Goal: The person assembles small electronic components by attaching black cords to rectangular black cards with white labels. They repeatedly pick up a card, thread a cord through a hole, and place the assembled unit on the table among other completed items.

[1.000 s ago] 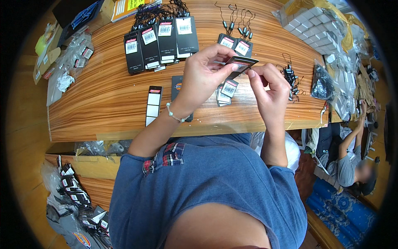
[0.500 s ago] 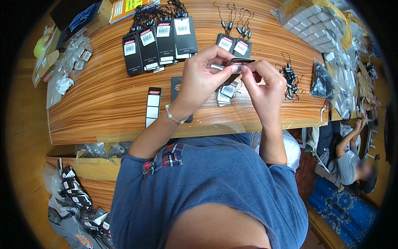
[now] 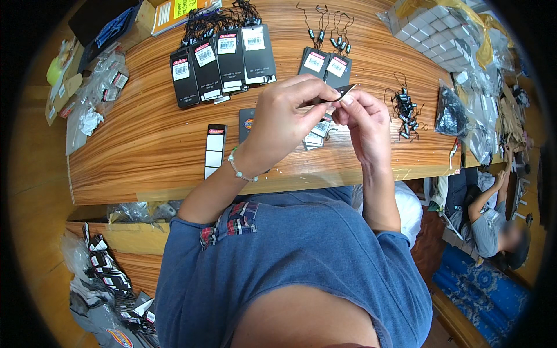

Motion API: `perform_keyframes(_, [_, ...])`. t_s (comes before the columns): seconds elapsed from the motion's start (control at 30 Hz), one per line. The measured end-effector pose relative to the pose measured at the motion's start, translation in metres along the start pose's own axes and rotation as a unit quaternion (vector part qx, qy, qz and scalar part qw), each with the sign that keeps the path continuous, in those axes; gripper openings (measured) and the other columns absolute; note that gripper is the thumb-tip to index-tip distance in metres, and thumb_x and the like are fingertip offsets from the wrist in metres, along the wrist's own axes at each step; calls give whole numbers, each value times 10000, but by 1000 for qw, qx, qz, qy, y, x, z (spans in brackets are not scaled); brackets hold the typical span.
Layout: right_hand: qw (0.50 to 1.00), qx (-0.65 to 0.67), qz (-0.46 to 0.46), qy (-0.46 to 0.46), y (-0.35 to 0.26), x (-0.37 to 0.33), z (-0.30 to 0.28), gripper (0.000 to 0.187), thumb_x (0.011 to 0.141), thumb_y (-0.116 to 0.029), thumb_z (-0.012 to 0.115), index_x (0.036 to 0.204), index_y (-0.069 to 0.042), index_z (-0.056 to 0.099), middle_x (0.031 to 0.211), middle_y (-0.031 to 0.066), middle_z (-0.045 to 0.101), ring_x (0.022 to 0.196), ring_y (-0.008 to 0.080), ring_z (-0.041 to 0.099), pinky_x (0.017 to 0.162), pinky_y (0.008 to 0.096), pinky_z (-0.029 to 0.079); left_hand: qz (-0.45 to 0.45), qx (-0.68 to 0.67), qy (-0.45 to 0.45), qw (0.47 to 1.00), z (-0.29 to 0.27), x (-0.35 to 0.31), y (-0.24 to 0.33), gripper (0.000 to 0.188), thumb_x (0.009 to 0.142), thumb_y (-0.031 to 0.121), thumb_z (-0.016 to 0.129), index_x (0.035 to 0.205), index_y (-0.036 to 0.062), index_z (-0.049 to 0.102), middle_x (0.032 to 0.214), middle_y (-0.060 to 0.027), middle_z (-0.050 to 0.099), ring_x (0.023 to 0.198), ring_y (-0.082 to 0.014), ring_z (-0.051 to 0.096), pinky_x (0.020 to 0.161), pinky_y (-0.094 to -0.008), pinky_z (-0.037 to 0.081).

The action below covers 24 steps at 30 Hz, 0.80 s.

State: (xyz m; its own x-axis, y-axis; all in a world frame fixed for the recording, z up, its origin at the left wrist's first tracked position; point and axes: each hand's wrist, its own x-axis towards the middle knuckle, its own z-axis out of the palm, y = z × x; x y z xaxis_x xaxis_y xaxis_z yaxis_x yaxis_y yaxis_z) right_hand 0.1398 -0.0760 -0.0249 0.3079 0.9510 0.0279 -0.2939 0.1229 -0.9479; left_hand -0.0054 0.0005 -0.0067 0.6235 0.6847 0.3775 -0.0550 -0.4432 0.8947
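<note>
Both hands meet over the middle of the wooden table around a dark hang tag (image 3: 344,90), seen nearly edge-on. My left hand (image 3: 290,108), with a beaded bracelet at its wrist, pinches the tag from the left. The fingers and thumb of my right hand (image 3: 368,119) are closed at its right end; whether a cord is in them is hidden. Beneath the hands lie small labelled tags (image 3: 314,140), partly covered. A dark card (image 3: 248,123) lies behind my left wrist, and a strip of white stickers (image 3: 214,151) is to its left.
Rows of black hang tags (image 3: 230,62) with cords lie at the back left, two more tags (image 3: 314,64) behind my hands. A heap of black cords (image 3: 407,113) is to the right. White boxes (image 3: 426,35) fill the far right corner; another person (image 3: 493,223) sits at right.
The tag has turned from showing its face to nearly edge-on. My right hand has rotated, its fingers now curled below the tag's right end.
</note>
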Motion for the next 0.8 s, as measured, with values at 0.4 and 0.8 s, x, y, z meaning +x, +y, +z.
perform_keyframes(0.4, [999,-41,2,-10,-24,-7,-2,160,815,-26,586,966,23,577,910,68,631,857,93,586,748,214,459,236,221,51,945,-1,5,-5,131,631,49,649,756,85,659,781,-23,609,755,-174,586,664,-319,467])
perform_keyframes(0.8, [958,171,-226,35,-36,11,-27,71,916,-136,456,948,-74,466,793,64,508,777,170,478,752,333,404,118,71,34,990,11,-6,-10,214,725,14,624,932,66,637,867,-64,649,781,-192,632,666,-286,502])
